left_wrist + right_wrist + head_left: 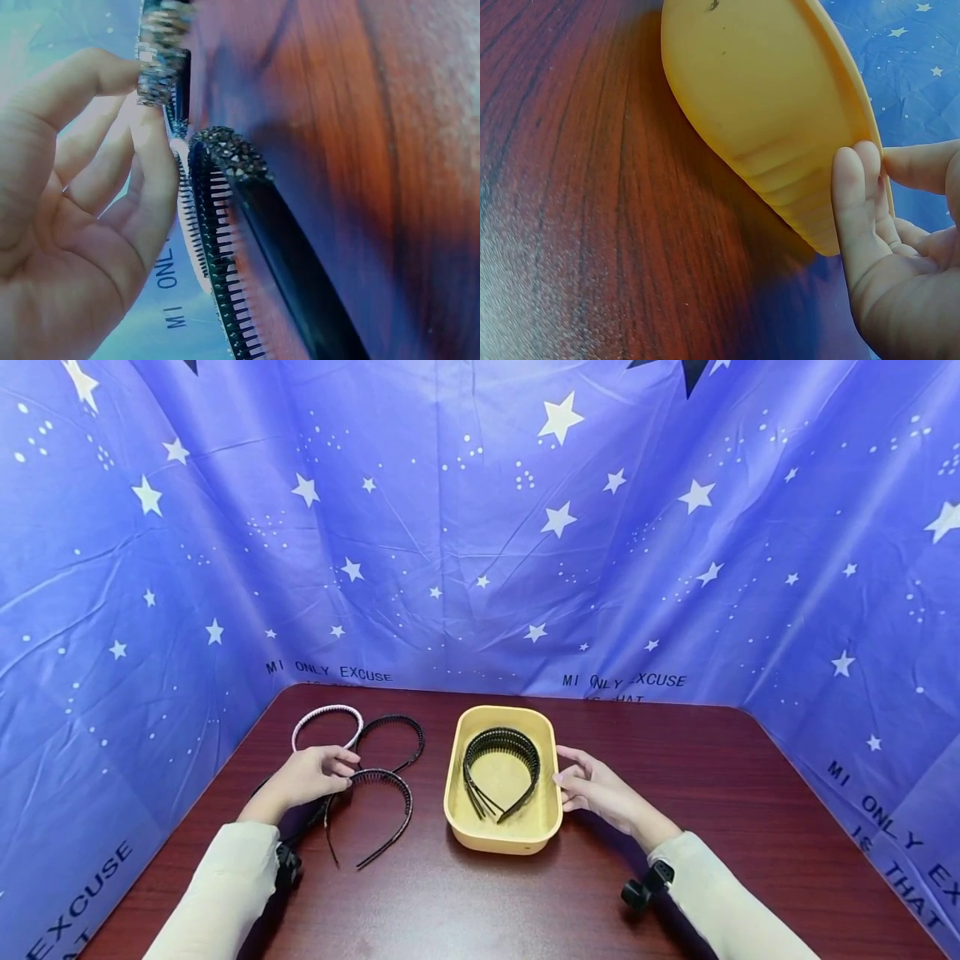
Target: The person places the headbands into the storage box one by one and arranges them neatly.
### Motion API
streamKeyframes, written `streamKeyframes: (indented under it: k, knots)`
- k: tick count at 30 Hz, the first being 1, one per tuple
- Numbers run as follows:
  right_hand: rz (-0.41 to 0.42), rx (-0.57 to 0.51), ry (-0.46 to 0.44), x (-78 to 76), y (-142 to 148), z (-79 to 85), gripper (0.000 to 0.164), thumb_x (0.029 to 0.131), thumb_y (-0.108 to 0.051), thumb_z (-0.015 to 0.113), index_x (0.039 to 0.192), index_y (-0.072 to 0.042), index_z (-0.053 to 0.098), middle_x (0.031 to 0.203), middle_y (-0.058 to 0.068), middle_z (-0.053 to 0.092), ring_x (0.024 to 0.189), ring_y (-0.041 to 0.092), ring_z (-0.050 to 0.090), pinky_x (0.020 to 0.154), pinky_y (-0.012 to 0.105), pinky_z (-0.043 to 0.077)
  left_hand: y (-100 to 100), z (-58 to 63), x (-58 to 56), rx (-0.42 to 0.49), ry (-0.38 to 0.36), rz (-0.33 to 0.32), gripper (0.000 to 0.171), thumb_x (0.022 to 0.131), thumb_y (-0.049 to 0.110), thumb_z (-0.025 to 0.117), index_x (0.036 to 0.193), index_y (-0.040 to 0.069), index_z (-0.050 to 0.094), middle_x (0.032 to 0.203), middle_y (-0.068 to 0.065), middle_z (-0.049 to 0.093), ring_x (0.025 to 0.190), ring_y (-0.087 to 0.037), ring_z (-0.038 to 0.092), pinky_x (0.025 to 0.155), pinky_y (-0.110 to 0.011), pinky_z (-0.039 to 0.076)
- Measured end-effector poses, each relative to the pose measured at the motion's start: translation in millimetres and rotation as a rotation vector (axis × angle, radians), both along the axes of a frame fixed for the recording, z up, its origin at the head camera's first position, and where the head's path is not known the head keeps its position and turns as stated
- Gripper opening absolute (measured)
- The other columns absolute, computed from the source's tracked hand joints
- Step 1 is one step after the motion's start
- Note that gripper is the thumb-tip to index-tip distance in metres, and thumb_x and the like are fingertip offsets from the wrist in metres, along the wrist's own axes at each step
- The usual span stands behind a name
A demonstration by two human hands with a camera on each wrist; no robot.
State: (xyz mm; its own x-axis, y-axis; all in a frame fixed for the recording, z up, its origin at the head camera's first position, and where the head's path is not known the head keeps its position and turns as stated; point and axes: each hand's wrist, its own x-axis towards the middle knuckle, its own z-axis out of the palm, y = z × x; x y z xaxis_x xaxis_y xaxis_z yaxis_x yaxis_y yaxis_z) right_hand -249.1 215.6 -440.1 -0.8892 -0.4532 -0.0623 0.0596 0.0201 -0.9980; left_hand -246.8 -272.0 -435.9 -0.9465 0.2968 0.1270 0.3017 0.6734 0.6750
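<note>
My left hand (pixel 311 774) pinches a dark headband studded with small stones (pixel 161 52) between thumb and fingers, its two ends toward me in the head view. A white toothed headband (pixel 327 708) and a black one (pixel 405 720) lie just beyond this hand. Another stone-studded band with a smooth black end (pixel 232 156) shows close by in the left wrist view. My right hand (pixel 600 789) holds the side of a yellow box (pixel 502 842), thumb at the rim and fingers against the outer wall. Several black headbands (pixel 501 739) lie nested inside the box.
The dark red wooden table (pixel 405 910) extends around the box. A blue curtain with white stars (pixel 480 527) hangs along its back and both sides. Partly under my left wrist lies more dark headband material (pixel 303 818).
</note>
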Motion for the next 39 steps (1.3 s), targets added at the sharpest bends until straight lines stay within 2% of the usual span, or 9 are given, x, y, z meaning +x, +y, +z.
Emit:
streamKeyframes:
  k: [6, 15, 22, 29, 34, 39]
  knots:
    - [0.006, -0.003, 0.007, -0.1, 0.3, 1.2, 0.071, 0.098, -0.003, 0.057, 0.155, 0.006, 0.015, 0.098, 0.011, 0.06, 0.075, 0.015, 0.065, 0.069, 0.028, 0.057, 0.0, 4.8, 1.9, 0.015, -0.043, 0.004, 0.023, 0.085, 0.006, 0.073, 0.107, 0.002, 0.076, 0.092, -0.006, 0.075, 0.078, -0.011, 0.067, 0.067, -0.026, 0.054]
    - [0.01, -0.02, 0.007, 0.1, 1.5, 0.6, 0.073, 0.098, -0.004, 0.058, 0.155, 0.006, 0.014, 0.097, 0.01, 0.06, 0.076, 0.015, 0.065, 0.07, 0.029, 0.057, -1.1, 15.6, 3.0, 0.049, -0.086, 0.015, 0.023, 0.091, 0.009, 0.07, 0.112, 0.003, 0.076, 0.097, -0.009, 0.074, 0.072, -0.014, 0.065, 0.066, -0.027, 0.055]
    - [0.012, -0.044, 0.002, -0.2, 1.3, -1.8, 0.072, 0.098, -0.002, 0.057, 0.154, 0.007, 0.014, 0.096, 0.01, 0.061, 0.075, 0.015, 0.065, 0.071, 0.03, 0.057, -1.3, 17.2, 2.8, 0.126, -0.129, -0.061, 0.025, 0.093, 0.006, 0.066, 0.116, -0.004, 0.072, 0.103, -0.017, 0.073, 0.077, -0.016, 0.066, 0.068, -0.027, 0.056]
    - [0.013, -0.05, -0.002, 0.1, 1.6, -4.4, 0.072, 0.098, -0.002, 0.056, 0.154, 0.007, 0.013, 0.097, 0.01, 0.061, 0.076, 0.014, 0.064, 0.072, 0.03, 0.057, -1.4, 18.3, 2.9, 0.187, -0.117, -0.064, 0.027, 0.094, 0.006, 0.067, 0.117, -0.006, 0.071, 0.103, -0.02, 0.072, 0.077, -0.014, 0.067, 0.068, -0.027, 0.057]
    - [0.012, -0.054, -0.006, 0.4, 1.6, -4.6, 0.072, 0.099, -0.003, 0.057, 0.155, 0.007, 0.013, 0.097, 0.01, 0.061, 0.076, 0.015, 0.064, 0.071, 0.029, 0.057, 0.1, 22.2, 3.3, 0.273, -0.138, -0.046, 0.029, 0.095, 0.005, 0.065, 0.122, -0.007, 0.068, 0.105, -0.025, 0.07, 0.086, -0.011, 0.067, 0.072, -0.03, 0.058]
    - [0.014, -0.053, -0.01, -0.2, 0.8, -5.0, 0.072, 0.098, -0.003, 0.057, 0.155, 0.006, 0.013, 0.097, 0.009, 0.061, 0.077, 0.015, 0.064, 0.071, 0.029, 0.057, 3.8, 25.4, 3.5, 0.358, -0.16, -0.01, 0.033, 0.096, 0.006, 0.065, 0.126, -0.007, 0.065, 0.115, -0.026, 0.068, 0.097, -0.019, 0.07, 0.079, -0.034, 0.058]
